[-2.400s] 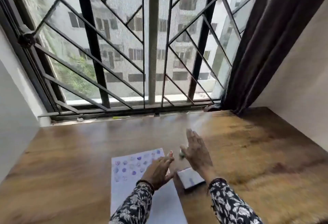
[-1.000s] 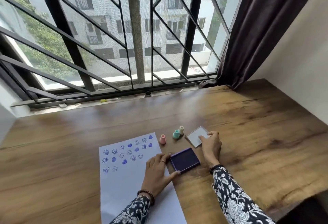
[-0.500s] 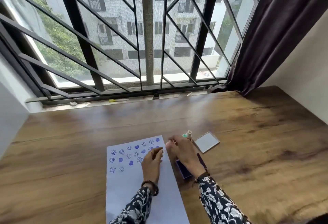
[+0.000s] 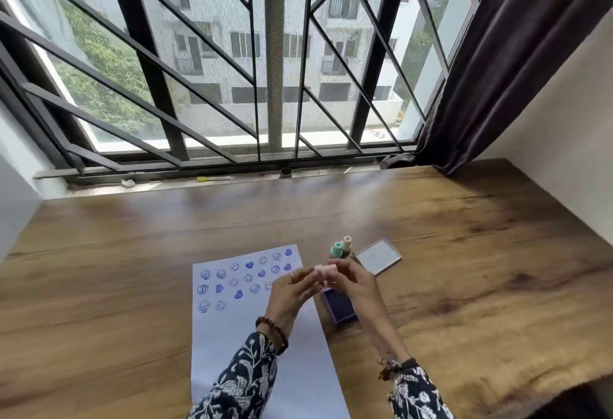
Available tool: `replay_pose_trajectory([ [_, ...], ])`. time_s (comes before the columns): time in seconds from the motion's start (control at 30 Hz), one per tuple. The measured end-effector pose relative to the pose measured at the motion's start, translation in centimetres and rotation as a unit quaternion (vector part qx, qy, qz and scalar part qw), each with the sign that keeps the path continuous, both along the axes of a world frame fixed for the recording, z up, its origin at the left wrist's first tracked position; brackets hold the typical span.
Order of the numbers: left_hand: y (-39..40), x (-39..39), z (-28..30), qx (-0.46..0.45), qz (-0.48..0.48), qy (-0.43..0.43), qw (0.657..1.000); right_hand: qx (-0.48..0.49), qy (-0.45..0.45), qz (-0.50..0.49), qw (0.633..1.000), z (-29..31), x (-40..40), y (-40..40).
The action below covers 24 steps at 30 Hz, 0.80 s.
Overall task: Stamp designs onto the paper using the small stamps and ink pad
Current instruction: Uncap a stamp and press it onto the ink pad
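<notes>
Both hands, left (image 4: 292, 289) and right (image 4: 356, 282), pinch a small pink stamp (image 4: 323, 270) together, raised over the ink pad (image 4: 340, 306) and the paper (image 4: 252, 335) with its purple prints. Green stamp (image 4: 336, 249), beige stamp (image 4: 346, 243) and lid (image 4: 378, 256) sit further back on the wood bench (image 4: 464, 253); barred window (image 4: 265, 54) and dark curtain (image 4: 514, 54) beyond.

Barred window (image 4: 275, 63); dark curtain (image 4: 517, 54); wooden table (image 4: 464, 236).
</notes>
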<state>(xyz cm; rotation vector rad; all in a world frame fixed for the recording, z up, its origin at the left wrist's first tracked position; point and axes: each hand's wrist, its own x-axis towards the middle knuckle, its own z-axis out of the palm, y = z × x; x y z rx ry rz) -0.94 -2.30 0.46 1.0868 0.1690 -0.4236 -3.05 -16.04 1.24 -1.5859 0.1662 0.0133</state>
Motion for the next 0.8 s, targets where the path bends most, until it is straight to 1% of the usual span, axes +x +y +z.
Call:
replay_pose_trajectory([
  [0.07, -0.2, 0.0, 0.1, 0.015, 0.004, -0.014, 1.0, 0.058, 0.02, -0.025, 0.998, -0.3, -0.3, -0.2],
  [0.13, -0.3, 0.2, 0.0, 0.038, 0.023, -0.013, 0.999, 0.173, 0.052, -0.066, 0.981, -0.5, -0.6, -0.6],
  [0.17, -0.1, 0.4, -0.1, 0.09, 0.029, -0.03, 0.995, 0.242, 0.067, -0.085, 0.964, -0.5, -0.8, -0.9],
  [0.2, 0.0, 0.6, -0.3, 0.176, 0.027, -0.066, 0.982, 0.301, 0.081, -0.102, 0.945, -0.5, -1.0, -1.2],
  [0.23, 0.2, 0.8, -0.7, 0.272, 0.011, -0.118, 0.955, 0.347, 0.092, -0.114, 0.926, -0.6, -1.3, -1.6],
  [0.3, 0.3, 0.9, -1.5, 0.431, -0.038, -0.214, 0.876, 0.405, 0.108, -0.125, 0.899, -0.8, -1.9, -2.1],
  [0.33, 0.3, 0.9, -1.8, 0.481, -0.065, -0.243, 0.84, 0.421, 0.112, -0.128, 0.891, -0.9, -2.1, -2.3],
  [0.37, 0.2, 0.9, -2.2, 0.511, -0.086, -0.258, 0.815, 0.429, 0.117, -0.132, 0.886, -1.1, -2.3, -2.4],
  [0.4, 0.1, 0.9, -2.5, 0.525, -0.099, -0.262, 0.804, 0.432, 0.122, -0.138, 0.883, -1.3, -2.5, -2.5],
  [0.47, 0.0, 0.8, -3.0, 0.529, -0.104, -0.261, 0.801, 0.421, 0.13, -0.15, 0.885, -1.6, -2.9, -2.6],
  [0.53, 0.2, 0.7, -3.4, 0.522, -0.099, -0.274, 0.802, 0.391, 0.135, -0.16, 0.896, -1.9, -3.2, -2.6],
  [0.63, 0.5, 0.4, -3.9, 0.512, -0.118, -0.292, 0.799, 0.316, 0.128, -0.187, 0.921, -2.0, -3.7, -2.3],
  [0.67, 0.6, 0.3, -4.2, 0.522, -0.132, -0.3, 0.788, 0.28, 0.122, -0.2, 0.931, -2.1, -3.9, -2.1],
  [0.73, 0.5, -0.1, -4.6, 0.564, -0.162, -0.316, 0.746, 0.161, 0.108, -0.216, 0.957, -2.1, -4.2, -1.6],
  [0.77, 0.4, -0.3, -4.8, 0.58, -0.169, -0.322, 0.729, 0.082, 0.104, -0.218, 0.967, -1.9, -4.4, -1.2],
  [0.8, 0.3, -0.4, -5.0, 0.587, -0.172, -0.325, 0.721, 0.0, 0.099, -0.218, 0.971, -1.8, -4.6, -0.8],
])
